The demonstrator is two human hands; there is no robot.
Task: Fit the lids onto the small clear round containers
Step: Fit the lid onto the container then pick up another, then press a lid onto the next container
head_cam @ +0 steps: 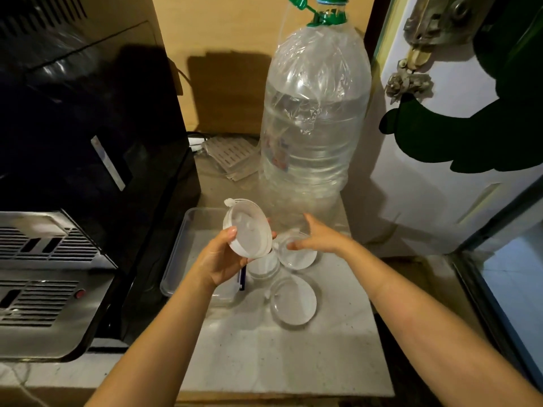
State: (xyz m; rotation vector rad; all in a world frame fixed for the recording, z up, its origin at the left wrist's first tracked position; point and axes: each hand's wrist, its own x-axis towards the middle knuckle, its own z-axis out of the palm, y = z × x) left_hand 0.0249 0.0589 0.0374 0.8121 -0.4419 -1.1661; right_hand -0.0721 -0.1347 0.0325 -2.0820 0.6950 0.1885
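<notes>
My left hand [221, 261] holds a small clear round container with a lid on it [246, 227], tilted up above the counter. My right hand [318, 236] reaches over a second clear round piece [296, 257] lying on the counter, fingers spread and touching its far rim. Between the two hands stands a small clear round container [263, 267], partly hidden by the held one. A third clear round piece [293, 299] lies flat nearer to me; I cannot tell whether it is a lid or a container.
A clear rectangular tray [182, 245] lies under my left hand. A large clear water bottle [314, 118] with a green cap stands just behind. A black and steel appliance [73, 171] fills the left. A white door [440, 160] bounds the right.
</notes>
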